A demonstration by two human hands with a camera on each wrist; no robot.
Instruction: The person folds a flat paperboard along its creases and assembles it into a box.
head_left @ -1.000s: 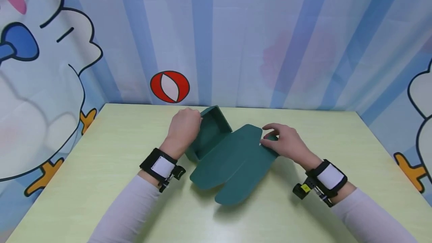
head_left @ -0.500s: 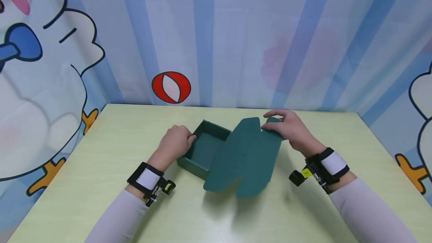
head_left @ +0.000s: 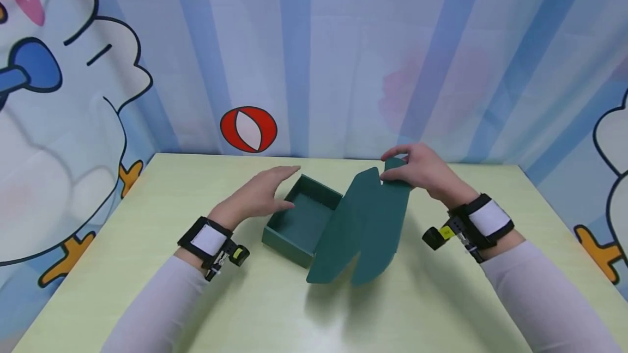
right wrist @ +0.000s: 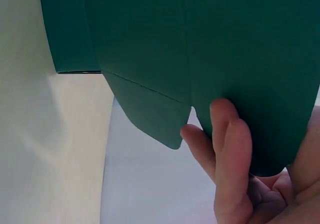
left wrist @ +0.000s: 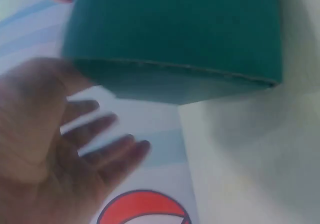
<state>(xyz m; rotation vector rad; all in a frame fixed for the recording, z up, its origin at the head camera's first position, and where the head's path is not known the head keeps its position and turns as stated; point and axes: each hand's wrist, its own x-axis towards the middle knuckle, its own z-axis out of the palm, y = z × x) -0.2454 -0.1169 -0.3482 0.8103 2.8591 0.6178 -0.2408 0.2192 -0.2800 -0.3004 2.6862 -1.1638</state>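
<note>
A dark green cardboard box point(head_left: 289, 248) sits on the table, its tray open upward and the inside bare. From the tray's right side rises its lid point(head_left: 353, 217), tilted up, with rounded flaps at both ends. My right hand point(head_left: 424, 173) pinches the far flap point(right wrist: 270, 149) at the lid's outer corner, thumb on one face and fingers on the other. My left hand point(head_left: 257, 195) is spread beside the tray's left wall, thumb over the rim and fingers stretched forward. In the left wrist view its fingers point(left wrist: 120, 159) are extended and hold nothing.
The pale yellow table point(head_left: 162, 233) extends around the box. A striped blue curtain point(head_left: 333, 70) with cartoon figures stands right behind the table's back edge. Both wrists wear black straps with small cameras point(head_left: 237, 255).
The lid has swung up and to the right with my right hand. The tray has settled flatter on the table. My left hand has let go of the tray's wall and spread its fingers.
</note>
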